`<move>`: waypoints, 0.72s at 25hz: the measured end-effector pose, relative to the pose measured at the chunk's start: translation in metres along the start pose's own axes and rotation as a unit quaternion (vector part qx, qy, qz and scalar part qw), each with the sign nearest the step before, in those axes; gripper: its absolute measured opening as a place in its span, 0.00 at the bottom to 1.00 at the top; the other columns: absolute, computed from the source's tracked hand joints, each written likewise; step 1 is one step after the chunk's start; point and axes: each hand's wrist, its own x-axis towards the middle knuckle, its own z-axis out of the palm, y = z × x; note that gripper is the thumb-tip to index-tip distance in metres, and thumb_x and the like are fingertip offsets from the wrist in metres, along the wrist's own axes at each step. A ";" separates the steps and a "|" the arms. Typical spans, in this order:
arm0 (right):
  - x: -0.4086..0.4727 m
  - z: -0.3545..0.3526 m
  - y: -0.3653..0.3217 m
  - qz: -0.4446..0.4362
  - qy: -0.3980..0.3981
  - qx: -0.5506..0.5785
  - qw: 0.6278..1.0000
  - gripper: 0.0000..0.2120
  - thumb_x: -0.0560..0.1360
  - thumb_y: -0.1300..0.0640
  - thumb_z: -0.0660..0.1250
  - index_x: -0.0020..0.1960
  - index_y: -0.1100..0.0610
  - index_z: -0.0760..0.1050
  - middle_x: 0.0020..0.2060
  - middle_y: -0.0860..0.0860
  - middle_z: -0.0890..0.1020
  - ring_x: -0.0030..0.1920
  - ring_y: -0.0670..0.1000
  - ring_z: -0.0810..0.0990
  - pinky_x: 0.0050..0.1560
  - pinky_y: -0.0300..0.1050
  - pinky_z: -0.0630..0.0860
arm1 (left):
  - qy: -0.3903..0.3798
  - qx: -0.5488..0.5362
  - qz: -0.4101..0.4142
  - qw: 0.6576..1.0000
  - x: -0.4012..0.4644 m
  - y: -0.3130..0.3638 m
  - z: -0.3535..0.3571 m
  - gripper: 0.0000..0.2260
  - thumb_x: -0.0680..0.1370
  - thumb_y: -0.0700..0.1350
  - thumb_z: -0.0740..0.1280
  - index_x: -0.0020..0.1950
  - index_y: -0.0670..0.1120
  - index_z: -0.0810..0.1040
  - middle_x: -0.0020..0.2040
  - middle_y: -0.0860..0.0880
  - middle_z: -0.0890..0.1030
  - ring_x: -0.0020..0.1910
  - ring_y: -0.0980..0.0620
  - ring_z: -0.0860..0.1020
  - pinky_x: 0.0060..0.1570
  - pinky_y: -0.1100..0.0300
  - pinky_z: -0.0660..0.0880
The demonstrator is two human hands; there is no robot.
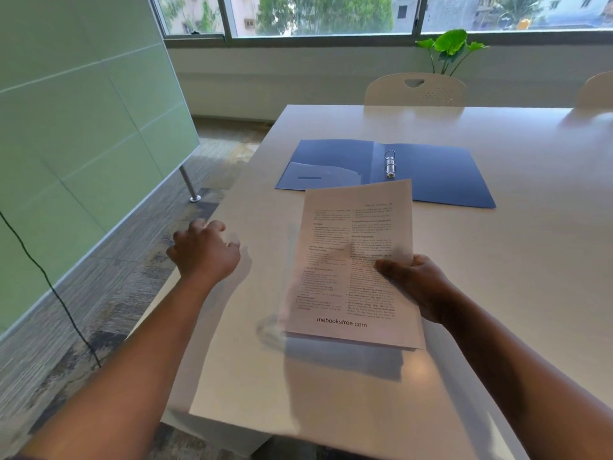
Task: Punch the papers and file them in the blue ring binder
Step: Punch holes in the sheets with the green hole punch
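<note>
Gripping papers: the right hand (416, 287) pinches a printed stack of papers (353, 263) at its right edge, thumb on top, other fingers hidden beneath the sheets.
Papers: lifted clear of the white table (530, 260), near end low and casting a shadow; small print blurred, only the footer "mebooksfree.com" readable.
Blur: a smeared translucent shape beside the stack's left edge; what it is cannot be told.
Left hand: the left hand (204, 252) sits at the table's left edge, fingers curled, seen from the back; fingertips blurred, nothing visibly held.
Forearms: both cut off by the near frame edge.
Binder: the blue ring binder (431, 171) lies open flat beyond the papers, metal rings (390, 164) upright at its spine; the stack's far end hides part of its near edge.
Far: white chair (414, 89) behind the table, a second cut off at right; green plant (451, 44) by the window.
</note>
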 end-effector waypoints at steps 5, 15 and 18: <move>0.008 0.006 0.001 0.007 -0.002 -0.007 1.000 0.09 0.79 0.61 0.69 0.59 0.60 0.80 0.52 0.59 0.87 0.51 0.62 0.87 0.52 0.64 0.83 | -0.064 -0.114 -0.071 0.989 0.011 -0.016 0.004 0.21 0.80 0.47 0.65 0.72 0.43 0.72 0.69 0.38 0.76 0.68 0.36 0.74 0.64 0.47 0.71; 0.008 0.001 0.002 0.008 -0.004 0.013 1.000 0.10 0.79 0.62 0.68 0.59 0.62 0.80 0.53 0.60 0.86 0.52 0.63 0.87 0.52 0.63 0.83 | -0.037 -0.403 -0.119 0.907 0.010 -0.016 0.004 0.11 0.77 0.31 0.65 0.51 0.43 0.83 0.52 0.39 0.83 0.38 0.50 0.79 0.28 0.63 0.78; 0.001 -0.015 0.001 0.006 0.013 0.003 1.000 0.10 0.79 0.61 0.69 0.60 0.61 0.80 0.53 0.59 0.87 0.51 0.62 0.87 0.50 0.60 0.84 | -0.090 -0.492 -0.110 0.859 0.005 0.005 0.004 0.11 0.78 0.32 0.67 0.46 0.47 0.82 0.49 0.41 0.84 0.43 0.47 0.82 0.41 0.55 0.80</move>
